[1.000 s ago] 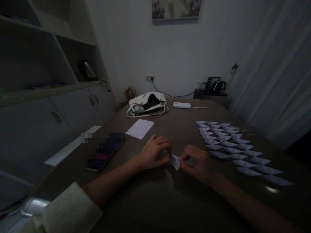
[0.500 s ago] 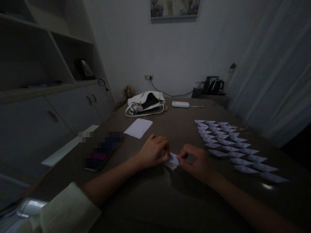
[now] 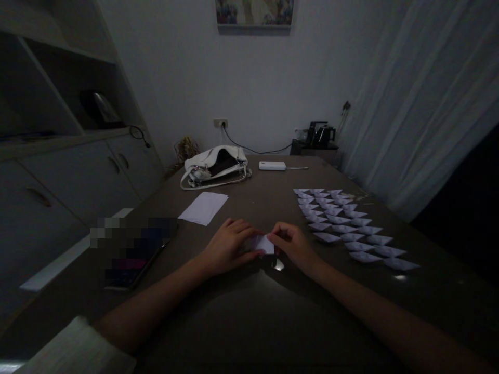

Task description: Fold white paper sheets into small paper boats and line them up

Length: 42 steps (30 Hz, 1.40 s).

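Note:
Between my two hands is a small piece of folded white paper (image 3: 265, 244), just above the dark tabletop (image 3: 241, 311). My left hand (image 3: 231, 246) grips its left side, with the thumb below and the fingers along the top. At its right edge, my right hand (image 3: 293, 244) pinches the paper between thumb and fingers. To the right stand several rows of folded paper boats (image 3: 339, 221). A stack of white paper sheets (image 3: 203, 208) lies beyond my left hand.
A phone (image 3: 136, 259) lies on the left, partly blurred out. Farther back are an open white handbag (image 3: 216, 166) and a white power bank (image 3: 272, 165) with a short cable. Cabinets (image 3: 78, 171) line the left wall, and a curtain (image 3: 382, 104) hangs at right.
The view has turned to the right, so things appear farther left. Both hands still hold the paper, which now shows a more compact, flatter face. My left fingers have straightened along it.

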Available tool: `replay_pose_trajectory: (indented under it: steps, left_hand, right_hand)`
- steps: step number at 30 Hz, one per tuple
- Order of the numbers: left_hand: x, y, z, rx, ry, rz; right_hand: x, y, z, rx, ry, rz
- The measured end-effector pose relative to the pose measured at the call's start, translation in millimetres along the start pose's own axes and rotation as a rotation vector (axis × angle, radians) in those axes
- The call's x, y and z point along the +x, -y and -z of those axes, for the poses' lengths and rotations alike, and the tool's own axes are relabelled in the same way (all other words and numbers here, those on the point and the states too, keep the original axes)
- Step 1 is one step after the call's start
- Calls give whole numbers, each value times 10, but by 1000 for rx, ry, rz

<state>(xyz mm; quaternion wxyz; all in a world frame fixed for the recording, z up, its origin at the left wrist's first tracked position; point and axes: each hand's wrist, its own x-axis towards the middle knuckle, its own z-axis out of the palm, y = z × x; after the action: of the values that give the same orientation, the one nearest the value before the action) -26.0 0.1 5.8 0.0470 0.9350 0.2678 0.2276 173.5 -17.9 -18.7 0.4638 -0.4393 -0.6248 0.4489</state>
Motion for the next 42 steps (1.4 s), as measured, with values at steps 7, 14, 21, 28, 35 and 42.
replay_pose_trajectory:
  steps: [7,14,21,28,35,42]
  left_hand:
    - [0,31,-35,-17,27,31]
    - [6,27,-77,-300,-40,205]
    - [32,-27,-54,-643,39,327]
    - [3,10,-121,-630,-19,382]
    - [15,-60,-129,-391,-7,421]
    - [2,-55,-166,-256,28,523]
  right_hand:
    - [17,-30,-1,108,0,-53]
    - [25,-46,-1,217,89,-46]
    - [43,-91,37,143,61,12]
    - [30,-49,54,66,77,6]
    - [2,-53,34,-46,137,-32]
    - [-58,-47,54,-466,132,63]
